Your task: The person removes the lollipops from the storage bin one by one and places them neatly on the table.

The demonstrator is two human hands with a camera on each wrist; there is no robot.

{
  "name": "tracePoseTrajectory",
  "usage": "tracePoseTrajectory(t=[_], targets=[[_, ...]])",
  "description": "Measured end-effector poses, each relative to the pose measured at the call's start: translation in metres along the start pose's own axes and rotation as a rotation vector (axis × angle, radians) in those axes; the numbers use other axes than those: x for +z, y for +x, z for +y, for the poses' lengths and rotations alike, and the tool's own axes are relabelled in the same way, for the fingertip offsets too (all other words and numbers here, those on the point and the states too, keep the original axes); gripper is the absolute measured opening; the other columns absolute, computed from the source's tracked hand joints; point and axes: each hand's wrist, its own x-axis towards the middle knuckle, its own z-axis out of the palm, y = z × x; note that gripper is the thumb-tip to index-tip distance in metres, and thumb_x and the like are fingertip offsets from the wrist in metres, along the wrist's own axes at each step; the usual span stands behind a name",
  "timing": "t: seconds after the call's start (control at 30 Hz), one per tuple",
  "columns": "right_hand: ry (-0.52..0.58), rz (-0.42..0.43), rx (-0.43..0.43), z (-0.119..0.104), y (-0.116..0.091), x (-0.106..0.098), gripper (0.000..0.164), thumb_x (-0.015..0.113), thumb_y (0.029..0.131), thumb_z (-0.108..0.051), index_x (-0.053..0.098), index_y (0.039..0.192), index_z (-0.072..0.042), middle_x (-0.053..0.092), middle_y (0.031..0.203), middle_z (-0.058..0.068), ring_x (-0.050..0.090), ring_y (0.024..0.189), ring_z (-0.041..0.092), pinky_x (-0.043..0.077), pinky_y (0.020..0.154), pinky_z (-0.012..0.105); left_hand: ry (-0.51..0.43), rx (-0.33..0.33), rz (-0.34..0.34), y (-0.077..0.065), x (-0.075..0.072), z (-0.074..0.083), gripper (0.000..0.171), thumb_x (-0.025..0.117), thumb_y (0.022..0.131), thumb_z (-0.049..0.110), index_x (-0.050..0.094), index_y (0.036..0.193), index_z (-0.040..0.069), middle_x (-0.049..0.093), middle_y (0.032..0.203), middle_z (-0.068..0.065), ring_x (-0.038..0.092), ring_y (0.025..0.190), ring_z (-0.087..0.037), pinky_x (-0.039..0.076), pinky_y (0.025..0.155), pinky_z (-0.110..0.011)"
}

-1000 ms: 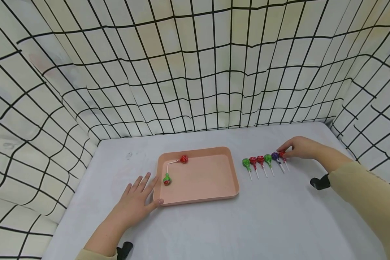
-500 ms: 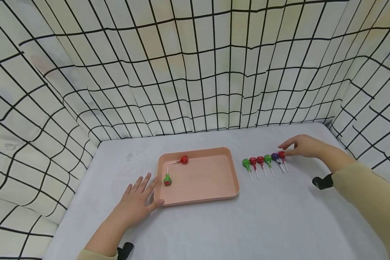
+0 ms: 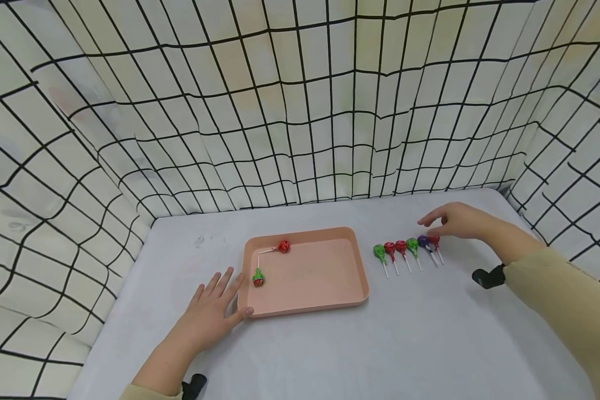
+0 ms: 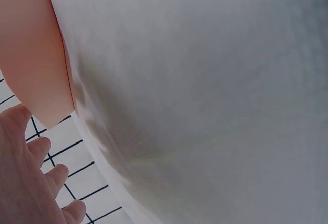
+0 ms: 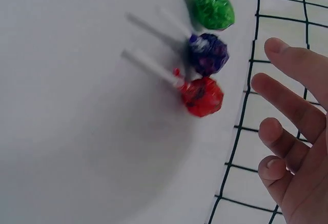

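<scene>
Several wrapped lollipops lie side by side on the white table, sticks toward me. The rightmost red lollipop (image 5: 203, 97) lies beside a purple lollipop (image 5: 209, 54), then a green lollipop (image 5: 214, 11). My right hand (image 3: 462, 220) hovers over the red end of the row with fingers loosely bent and nothing in them. It partly covers that red head in the head view. My left hand (image 3: 207, 314) spreads its fingers at the left edge of the pink tray (image 3: 310, 278), thumb at its near corner. In the tray lie a red lollipop (image 3: 283, 246) and a green lollipop (image 3: 258, 277).
The white table (image 3: 300, 355) is bounded at the back and sides by white cloth with a black grid (image 3: 320, 128). The row's leftmost green lollipop (image 3: 379, 251) lies a short way right of the tray.
My right hand comes off the rightmost red lollipop, draws back slightly, then shifts left and up over the row's right end. The left hand and the tray stay put.
</scene>
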Motion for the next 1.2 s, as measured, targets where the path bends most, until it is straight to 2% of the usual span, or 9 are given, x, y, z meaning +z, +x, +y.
tracePoseTrajectory(t=[0.23, 0.6, 0.73, 0.93, 1.2], targets=[[-0.005, -0.014, -0.042, -0.022, 0.011, 0.001, 0.035, 0.071, 0.092, -0.024, 0.07, 0.126, -0.016, 0.068, 0.123, 0.009, 0.059, 0.094, 0.022, 0.052, 0.076, 0.035, 0.0, -0.003, 0.007, 0.0, 0.0, -0.001, 0.086, 0.053, 0.091, 0.067, 0.029, 0.158, 0.018, 0.02, 0.163, -0.018, 0.016, 0.147, -0.045, 0.014, 0.115, -0.068], [0.05, -0.055, -0.102, -0.067, 0.036, 0.014, 0.038, 0.074, 0.091, -0.027, 0.07, 0.128, -0.019, 0.068, 0.122, 0.007, 0.059, 0.098, 0.024, 0.055, 0.081, 0.035, -0.009, -0.004, -0.001, -0.002, -0.002, 0.002, 0.085, 0.053, 0.092, 0.065, 0.029, 0.158, 0.017, 0.02, 0.163, -0.018, 0.016, 0.147, -0.045, 0.014, 0.115, -0.067], [0.063, -0.058, -0.146, -0.083, 0.046, 0.022, 0.037, 0.075, 0.09, -0.028, 0.071, 0.126, -0.02, 0.069, 0.12, 0.005, 0.057, 0.094, 0.022, 0.053, 0.075, 0.033, -0.014, -0.005, -0.009, -0.003, -0.003, 0.002, 0.085, 0.053, 0.092, 0.065, 0.027, 0.158, 0.018, 0.019, 0.163, -0.017, 0.015, 0.148, -0.044, 0.013, 0.115, -0.067], [0.078, -0.069, -0.199, -0.11, 0.063, 0.035, 0.034, 0.077, 0.089, -0.028, 0.073, 0.122, -0.023, 0.07, 0.112, -0.003, 0.055, 0.087, 0.021, 0.051, 0.066, 0.032, -0.024, 0.001, -0.01, -0.002, -0.003, 0.001, 0.085, 0.052, 0.093, 0.065, 0.027, 0.159, 0.019, 0.02, 0.163, -0.018, 0.015, 0.148, -0.045, 0.013, 0.115, -0.067], [0.104, -0.087, -0.269, -0.148, 0.085, 0.046, 0.031, 0.078, 0.088, -0.031, 0.075, 0.118, -0.028, 0.071, 0.106, -0.01, 0.055, 0.089, 0.019, 0.048, 0.071, 0.033, -0.025, -0.004, -0.011, -0.001, -0.003, 0.002, 0.085, 0.054, 0.093, 0.064, 0.027, 0.158, 0.019, 0.018, 0.164, -0.016, 0.014, 0.148, -0.044, 0.012, 0.116, -0.066]])
